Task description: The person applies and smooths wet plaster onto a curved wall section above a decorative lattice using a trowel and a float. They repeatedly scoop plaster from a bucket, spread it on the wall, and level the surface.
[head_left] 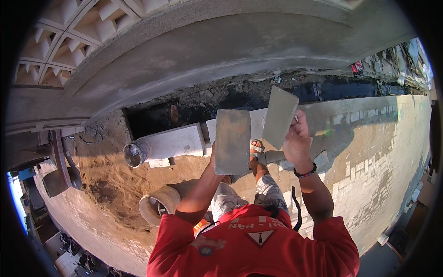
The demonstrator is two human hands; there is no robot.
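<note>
Looseness of grip could drop either piece into the dark trench [150, 117]: left hand [212, 161] grasps a grey-brown rectangular board [232, 142], right hand [296, 143] a tilted grey rectangular plate [279, 116] alongside.

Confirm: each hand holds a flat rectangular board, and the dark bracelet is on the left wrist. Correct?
Not quite: the head view shows the dark bracelet on the right wrist. The rest stands: the left hand holds a brown-stained board, the right hand a grey-green board.
</note>
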